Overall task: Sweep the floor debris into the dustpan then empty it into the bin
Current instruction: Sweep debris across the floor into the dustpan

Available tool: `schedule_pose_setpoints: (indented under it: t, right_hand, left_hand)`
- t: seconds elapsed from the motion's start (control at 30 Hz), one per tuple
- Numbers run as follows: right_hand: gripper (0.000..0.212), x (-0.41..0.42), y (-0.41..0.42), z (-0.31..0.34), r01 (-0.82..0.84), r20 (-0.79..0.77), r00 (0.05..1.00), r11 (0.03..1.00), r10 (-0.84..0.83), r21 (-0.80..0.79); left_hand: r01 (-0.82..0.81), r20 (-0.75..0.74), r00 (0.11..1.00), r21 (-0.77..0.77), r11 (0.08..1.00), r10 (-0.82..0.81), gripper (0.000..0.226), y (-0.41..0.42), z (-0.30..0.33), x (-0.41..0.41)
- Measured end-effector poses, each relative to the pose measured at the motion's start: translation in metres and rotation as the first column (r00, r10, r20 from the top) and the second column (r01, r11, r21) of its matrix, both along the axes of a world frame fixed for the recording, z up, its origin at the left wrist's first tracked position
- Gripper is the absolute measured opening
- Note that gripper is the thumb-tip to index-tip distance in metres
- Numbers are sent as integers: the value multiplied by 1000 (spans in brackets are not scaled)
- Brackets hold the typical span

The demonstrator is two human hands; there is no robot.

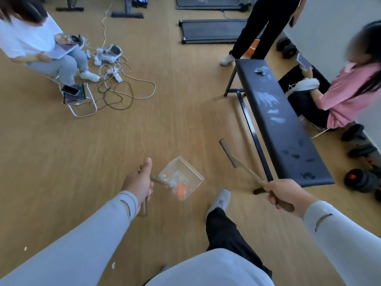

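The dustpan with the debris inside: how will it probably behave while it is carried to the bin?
The dustpan, clear and thin-walled, is probably light and stiff. The left hand grips only its long handle, so it may swing or tilt. The debris, including an orange piece, lies loose inside and could slide out of the open front.

Wooden floor (61, 162). Upper left: seated person (31, 38) with a laptop (64, 49) on the lap; beside them a folding stool (79, 100) bearing a phone (70, 90). Near the stool, a headset (110, 53) among tangled cables (123, 89). Right: long black bench (284, 120) marked with pale smears, a crumpled cloth (261, 70) on its far end. Beyond it, a seated person in pink (346, 96) and dumbbells (362, 180). Top: treadmill (210, 30) and a standing person (266, 23).
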State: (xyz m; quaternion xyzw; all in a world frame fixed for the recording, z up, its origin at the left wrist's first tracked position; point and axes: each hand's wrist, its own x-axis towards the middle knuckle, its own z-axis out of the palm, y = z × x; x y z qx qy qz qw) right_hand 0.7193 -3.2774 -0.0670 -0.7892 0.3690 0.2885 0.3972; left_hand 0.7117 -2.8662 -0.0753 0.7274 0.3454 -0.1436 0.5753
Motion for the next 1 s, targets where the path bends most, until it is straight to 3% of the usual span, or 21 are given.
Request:
schedule_pose_setpoints:
  t: [0.4,0.67,0.8,0.9,0.93,1.0]
  right_hand:
    - [31,333,-46,-63,3,60,998,998,-7,63]
    - [22,599,-70,-98,-227,32,971,957,237,-180]
    - [10,681,-80,-141,-508,-120,860,815,495,-280]
    - [23,693,-83,-173,-802,-332,578,445,745,-397]
    - [25,686,-83,-184,-830,-331,539,420,775,-368]
    - [14,654,-77,-201,-750,-318,661,595,680,-289]
  left_hand:
    - [2,-88,996,118,993,8,70,-49,-21,263]
    - [-92,-156,982,110,990,109,60,-62,-48,412]
    - [-171,-181,966,90,981,185,79,-58,-71,465]
    - [-158,-197,965,83,984,172,88,-60,-87,492]
    - [-155,-200,966,75,985,167,87,-62,-91,499]
    - [-165,-200,964,65,984,174,84,-68,-95,513]
